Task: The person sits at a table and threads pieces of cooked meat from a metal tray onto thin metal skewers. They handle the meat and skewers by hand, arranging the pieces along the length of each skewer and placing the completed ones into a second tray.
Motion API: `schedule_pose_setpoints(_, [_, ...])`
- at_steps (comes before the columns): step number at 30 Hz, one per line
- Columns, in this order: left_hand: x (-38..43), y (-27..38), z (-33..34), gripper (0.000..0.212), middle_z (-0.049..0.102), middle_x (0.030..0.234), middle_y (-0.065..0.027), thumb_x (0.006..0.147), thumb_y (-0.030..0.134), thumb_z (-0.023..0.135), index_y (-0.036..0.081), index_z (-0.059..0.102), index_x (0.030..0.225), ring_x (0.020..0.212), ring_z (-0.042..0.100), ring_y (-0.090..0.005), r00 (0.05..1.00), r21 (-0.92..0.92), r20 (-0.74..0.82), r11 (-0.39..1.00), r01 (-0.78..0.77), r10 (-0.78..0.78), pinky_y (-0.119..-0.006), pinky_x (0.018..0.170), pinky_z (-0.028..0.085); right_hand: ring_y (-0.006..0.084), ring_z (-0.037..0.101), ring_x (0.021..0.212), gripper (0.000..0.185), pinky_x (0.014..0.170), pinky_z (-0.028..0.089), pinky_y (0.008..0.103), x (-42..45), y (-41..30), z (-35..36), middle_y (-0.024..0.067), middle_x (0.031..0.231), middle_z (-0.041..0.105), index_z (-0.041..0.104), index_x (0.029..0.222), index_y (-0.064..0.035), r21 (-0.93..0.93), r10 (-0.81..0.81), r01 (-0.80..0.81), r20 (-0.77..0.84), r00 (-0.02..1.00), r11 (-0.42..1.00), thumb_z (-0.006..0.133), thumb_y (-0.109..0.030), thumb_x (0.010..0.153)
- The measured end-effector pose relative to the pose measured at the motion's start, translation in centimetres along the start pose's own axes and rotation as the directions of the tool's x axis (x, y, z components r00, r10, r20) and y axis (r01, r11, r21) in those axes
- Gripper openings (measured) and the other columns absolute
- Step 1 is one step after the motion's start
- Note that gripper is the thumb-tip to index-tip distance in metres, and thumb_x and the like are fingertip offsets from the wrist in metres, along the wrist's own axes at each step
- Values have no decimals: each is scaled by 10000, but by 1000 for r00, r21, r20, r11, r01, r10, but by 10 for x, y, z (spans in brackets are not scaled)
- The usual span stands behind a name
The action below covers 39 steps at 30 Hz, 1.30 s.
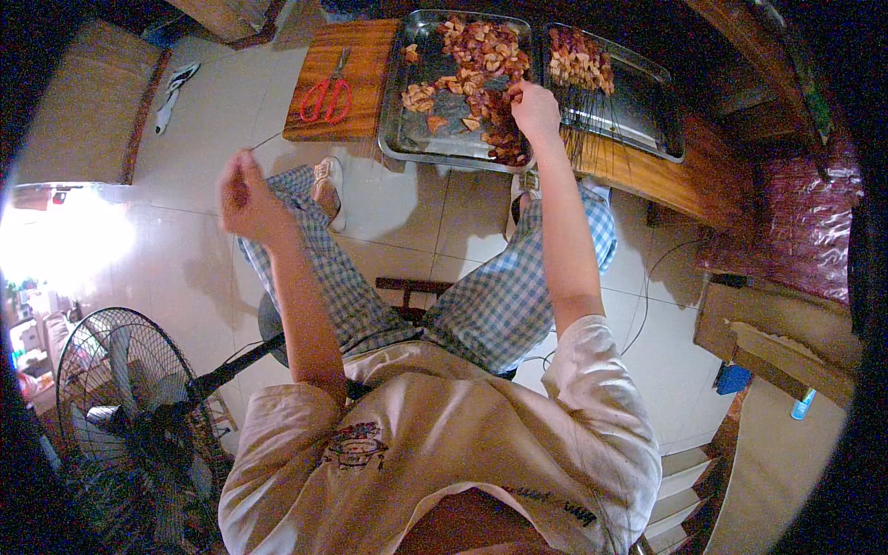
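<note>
My left hand (248,198), slightly blurred, is raised over the floor to the left with its fingers closed on a thin dark skewer (266,141). The skewer points right, towards the wooden board. My right hand (535,111) reaches over the right rim of a metal tray (395,142), fingertips bent down at the meat pieces (485,52). Whether they pinch a piece is hidden. Pale and dark reddish pieces lie heaped in this tray. In a second metal tray (642,90) to the right, several loaded skewers (581,66) lie side by side, their bare ends towards me.
Red-handled scissors (325,100) lie on a wooden board (374,52) left of the trays. A black fan (125,388) stands at the lower left. Cardboard boxes (770,333) are at the right, and a cable (645,291) runs over the tiled floor (409,194).
</note>
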State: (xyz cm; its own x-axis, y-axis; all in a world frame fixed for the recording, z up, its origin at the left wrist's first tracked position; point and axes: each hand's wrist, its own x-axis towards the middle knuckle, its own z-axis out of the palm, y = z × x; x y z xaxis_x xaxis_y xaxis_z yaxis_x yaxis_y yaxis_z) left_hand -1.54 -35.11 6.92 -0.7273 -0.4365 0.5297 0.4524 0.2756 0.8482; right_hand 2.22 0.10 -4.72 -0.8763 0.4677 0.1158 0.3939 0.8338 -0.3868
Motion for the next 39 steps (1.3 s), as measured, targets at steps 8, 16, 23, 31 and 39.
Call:
schedule_pose_setpoints(8, [27, 90, -21, 182, 524, 717, -66, 854, 107, 468, -36, 490, 966, 557, 484, -95, 990, -466, 41, 874, 139, -136, -222, 539, 492, 268, 586, 833, 251, 701, 486, 386, -1, -17, 1, 102, 895, 598, 576, 964, -100, -232, 45, -20, 104, 994, 972, 581, -126, 715])
schedule_pose_setpoints(16, [-22, 73, -29, 143, 447, 674, 30, 858, 209, 485, 84, 497, 927, 465, 335, -18, 367, -224, 765, 316, 922, -529, -124, 355, 271, 305, 615, 720, 115, 588, 505, 399, 4, -20, 2, 153, 760, 619, 622, 752, -48, -298, 32, -14, 56, 998, 954, 543, -113, 700])
schedule_pose_setpoints(23, [-112, 51, -62, 182, 452, 662, 14, 854, 216, 484, 67, 505, 957, 522, 394, -79, -167, 156, 811, -68, 985, -561, -205, 456, 351, 304, 598, 754, 206, 664, 487, 358, 3, -13, -10, 141, 752, 619, 654, 752, -79, 31, 114, -117, 62, 992, 993, 663, -263, 660])
schedule_pose_setpoints(31, [-134, 55, -59, 205, 357, 573, 39, 878, 218, 440, 58, 505, 989, 435, 285, -49, -260, 288, 826, -22, 957, -500, -182, 390, 243, 116, 538, 625, 167, 522, 420, 217, -5, -17, -16, 72, 767, 600, 576, 860, 28, 854, -7, -506, 510, 860, 123, 507, -113, 804])
schedule_pose_setpoints(39, [-114, 34, -6, 213, 320, 557, 52, 879, 180, 429, 37, 521, 1007, 441, 259, -24, -108, 294, 820, 251, 922, -562, -164, 389, 211, 150, 583, 754, 188, 641, 511, 219, -22, -45, -35, 116, 892, 587, 536, 963, 45, 778, -166, -518, 492, 854, -356, 478, -37, 805])
